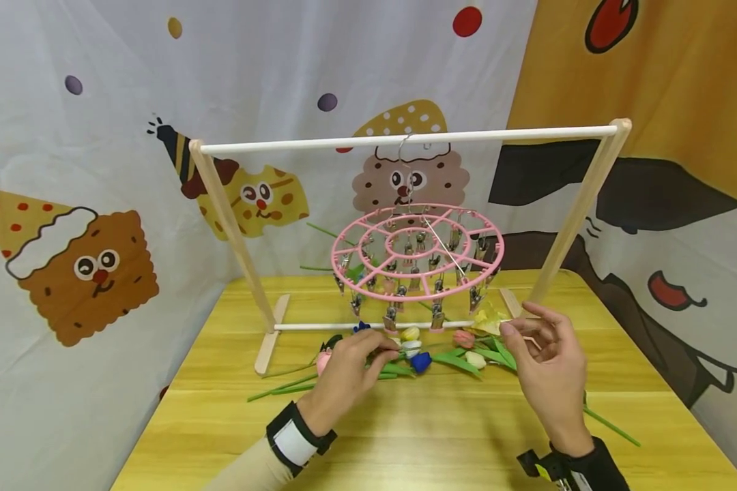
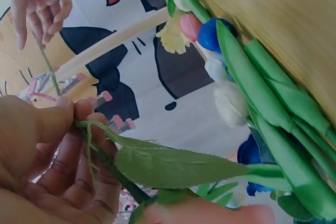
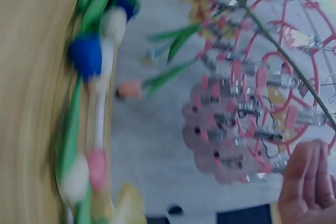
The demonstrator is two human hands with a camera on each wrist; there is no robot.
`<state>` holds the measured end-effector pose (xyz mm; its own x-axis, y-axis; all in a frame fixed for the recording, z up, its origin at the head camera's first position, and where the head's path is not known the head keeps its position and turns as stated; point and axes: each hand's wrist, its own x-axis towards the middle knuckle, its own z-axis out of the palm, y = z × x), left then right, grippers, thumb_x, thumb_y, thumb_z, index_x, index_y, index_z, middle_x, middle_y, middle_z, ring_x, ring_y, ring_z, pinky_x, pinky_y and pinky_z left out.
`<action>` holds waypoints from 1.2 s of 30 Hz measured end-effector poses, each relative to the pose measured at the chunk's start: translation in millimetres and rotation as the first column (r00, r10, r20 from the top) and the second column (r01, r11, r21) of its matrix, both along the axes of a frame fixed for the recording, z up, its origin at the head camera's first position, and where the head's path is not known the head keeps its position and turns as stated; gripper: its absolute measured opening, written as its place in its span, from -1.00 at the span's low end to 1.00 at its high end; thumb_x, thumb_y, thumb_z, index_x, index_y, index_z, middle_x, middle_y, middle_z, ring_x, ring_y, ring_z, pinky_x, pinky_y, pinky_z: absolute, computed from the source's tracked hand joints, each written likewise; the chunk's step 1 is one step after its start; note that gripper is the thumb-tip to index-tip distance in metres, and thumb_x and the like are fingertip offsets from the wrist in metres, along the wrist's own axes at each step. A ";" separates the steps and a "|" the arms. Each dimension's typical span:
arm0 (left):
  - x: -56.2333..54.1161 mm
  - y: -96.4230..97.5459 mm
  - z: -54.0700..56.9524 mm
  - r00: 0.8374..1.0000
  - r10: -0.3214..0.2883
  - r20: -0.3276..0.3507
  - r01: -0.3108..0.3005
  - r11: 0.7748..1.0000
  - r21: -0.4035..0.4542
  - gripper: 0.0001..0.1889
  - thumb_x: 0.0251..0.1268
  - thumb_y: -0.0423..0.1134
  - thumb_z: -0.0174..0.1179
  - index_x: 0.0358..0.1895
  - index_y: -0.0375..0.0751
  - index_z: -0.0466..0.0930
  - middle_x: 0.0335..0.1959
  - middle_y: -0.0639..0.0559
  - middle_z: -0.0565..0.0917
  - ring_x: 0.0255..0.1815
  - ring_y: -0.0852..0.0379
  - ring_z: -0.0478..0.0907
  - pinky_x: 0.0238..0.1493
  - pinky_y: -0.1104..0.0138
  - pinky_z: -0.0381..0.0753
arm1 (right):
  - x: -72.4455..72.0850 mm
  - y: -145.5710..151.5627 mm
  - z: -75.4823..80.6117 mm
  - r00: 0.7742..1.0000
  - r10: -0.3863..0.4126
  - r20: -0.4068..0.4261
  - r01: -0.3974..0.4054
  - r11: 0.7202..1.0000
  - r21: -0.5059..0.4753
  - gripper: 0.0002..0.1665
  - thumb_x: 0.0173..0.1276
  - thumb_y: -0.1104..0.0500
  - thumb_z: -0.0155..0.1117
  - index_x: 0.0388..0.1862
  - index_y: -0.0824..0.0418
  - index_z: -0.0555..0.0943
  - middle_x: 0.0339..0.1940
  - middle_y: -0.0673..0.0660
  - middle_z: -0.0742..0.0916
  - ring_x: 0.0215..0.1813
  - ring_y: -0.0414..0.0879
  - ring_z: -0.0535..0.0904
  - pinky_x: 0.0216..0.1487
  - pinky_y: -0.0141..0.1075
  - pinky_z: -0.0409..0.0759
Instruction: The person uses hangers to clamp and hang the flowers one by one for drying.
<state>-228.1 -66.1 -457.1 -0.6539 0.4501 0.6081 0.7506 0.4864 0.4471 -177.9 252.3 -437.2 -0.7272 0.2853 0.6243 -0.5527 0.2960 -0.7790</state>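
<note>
My left hand [image 1: 350, 368] pinches the green stem [image 2: 113, 169] of an artificial flower between thumb and fingers. A serrated leaf [image 2: 173, 163] hangs from that stem, and the pink bloom [image 2: 205, 211] shows at the bottom of the left wrist view. The stem's long bare end points toward my right hand [image 1: 549, 368]. That hand is raised with loosely bent fingers, near a yellow flower [image 1: 488, 318] in the head view. Behind both hands hangs a pink round clip hanger [image 1: 417, 252] with many metal clips [image 3: 247, 109].
A wooden rack with a white top bar [image 1: 319, 144] bears the hanger. Across the table [image 1: 405, 429] lie artificial tulips, among them a blue one [image 1: 421, 363], a pink one [image 1: 463, 339] and white ones. A green stem [image 1: 611, 426] lies at the right. A printed curtain [image 1: 270, 75] hangs behind.
</note>
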 end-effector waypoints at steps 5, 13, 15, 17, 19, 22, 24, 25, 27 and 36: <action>3.7 4.7 0.8 0.999 -0.032 -0.011 0.032 0.998 0.054 -0.91 0.62 -0.30 0.51 0.05 -0.11 0.91 0.00 0.06 0.93 0.07 0.12 0.91 0.13 0.39 0.90 | 1.4 -11.5 -2.3 0.973 0.226 0.045 -0.214 0.959 -0.184 -0.60 0.69 0.55 0.31 0.42 0.56 0.60 -0.03 0.06 0.91 -0.18 -0.14 0.93 -0.09 -0.35 0.91; 9.1 12.7 2.0 0.998 -0.066 -0.014 0.067 0.993 0.100 -0.88 0.61 -0.31 0.51 0.07 -0.11 0.91 -0.02 0.08 0.92 0.01 0.17 0.90 0.06 0.49 0.85 | -0.9 -27.1 -7.9 0.913 0.405 0.044 -0.400 0.912 -0.092 -0.79 0.70 0.56 0.29 0.21 0.64 0.65 0.08 0.14 0.98 -0.04 -0.07 1.00 -0.01 -0.11 0.95; 9.9 14.2 2.6 0.998 -0.068 -0.019 0.069 0.992 0.103 -0.89 0.62 -0.30 0.51 0.07 -0.13 0.91 -0.03 0.08 0.92 0.00 0.17 0.91 0.06 0.50 0.85 | -1.4 -28.3 -7.8 0.918 0.395 0.029 -0.392 0.917 -0.072 -0.80 0.69 0.57 0.30 0.19 0.62 0.68 0.08 0.14 0.98 -0.04 -0.08 0.99 0.00 -0.14 0.95; 10.5 15.6 3.3 0.997 -0.066 -0.027 0.069 0.992 0.104 -0.89 0.62 -0.29 0.50 0.07 -0.13 0.91 -0.04 0.07 0.92 -0.01 0.16 0.91 0.08 0.50 0.85 | -1.9 -28.5 -7.5 0.925 0.379 0.015 -0.378 0.924 -0.058 -0.81 0.68 0.58 0.30 0.18 0.59 0.70 0.06 0.14 0.97 -0.06 -0.09 0.99 -0.01 -0.18 0.95; 11.5 16.7 4.7 0.997 -0.064 -0.031 0.067 0.992 0.108 -0.89 0.63 -0.28 0.50 0.06 -0.14 0.91 -0.04 0.07 0.92 -0.01 0.16 0.91 0.08 0.50 0.85 | -2.3 -28.4 -6.6 0.931 0.364 0.007 -0.363 0.931 -0.046 -0.82 0.68 0.58 0.30 0.16 0.58 0.71 0.04 0.13 0.97 -0.07 -0.10 0.99 -0.01 -0.21 0.95; 12.9 18.6 7.1 0.998 -0.055 -0.038 0.059 0.992 0.115 -0.90 0.63 -0.27 0.50 0.05 -0.12 0.91 -0.04 0.07 0.93 -0.02 0.16 0.91 0.06 0.49 0.86 | -3.4 -28.1 -4.6 0.934 0.357 0.002 -0.356 0.933 -0.048 -0.82 0.67 0.59 0.30 0.15 0.60 0.71 0.05 0.12 0.95 -0.08 -0.11 0.99 -0.01 -0.19 0.95; 14.5 19.9 9.2 0.998 -0.047 -0.040 0.051 0.991 0.123 -0.89 0.63 -0.27 0.51 0.06 -0.12 0.91 -0.04 0.06 0.94 -0.03 0.17 0.91 0.01 0.43 0.88 | -4.2 -28.3 -2.4 0.937 0.350 0.002 -0.350 0.936 -0.049 -0.81 0.67 0.60 0.30 0.16 0.63 0.70 0.08 0.07 0.95 -0.08 -0.12 1.00 -0.01 -0.18 0.95; 15.4 20.7 10.3 0.998 -0.040 -0.044 0.045 0.991 0.126 -0.88 0.62 -0.26 0.52 0.08 -0.12 0.91 -0.04 0.05 0.94 -0.04 0.17 0.90 -0.01 0.41 0.89 | -4.7 -28.2 -1.5 0.938 0.347 0.002 -0.347 0.937 -0.049 -0.81 0.66 0.60 0.30 0.17 0.65 0.69 0.08 0.05 0.95 -0.08 -0.12 1.00 -0.01 -0.17 0.95; 17.7 22.2 12.7 0.998 -0.016 -0.057 0.024 0.992 0.126 -0.85 0.62 -0.25 0.53 0.12 -0.13 0.90 -0.03 0.03 0.94 -0.06 0.18 0.90 -0.03 0.36 0.91 | -5.5 -28.4 0.6 0.940 0.341 0.009 -0.340 0.939 -0.057 -0.80 0.66 0.60 0.30 0.18 0.66 0.69 0.07 -0.03 0.95 -0.09 -0.13 1.00 -0.12 -0.23 0.94; 26.3 28.0 32.5 0.991 0.066 -0.116 -0.051 0.990 0.131 -0.77 0.69 -0.24 0.49 0.24 -0.19 0.89 0.03 -0.02 0.97 -0.08 0.21 0.94 -0.01 0.51 0.87 | -8.5 -27.6 7.9 0.941 0.337 0.011 -0.336 0.940 -0.057 -0.78 0.67 0.59 0.31 0.19 0.69 0.68 -0.02 -0.04 0.98 -0.11 -0.07 1.00 -0.05 -0.14 0.95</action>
<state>-201.8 -38.2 -424.6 -0.5955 0.3270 0.7338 0.7746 0.4758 0.4166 -186.4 224.7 -429.3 -0.7989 0.0538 0.5990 -0.5968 0.0532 -0.8007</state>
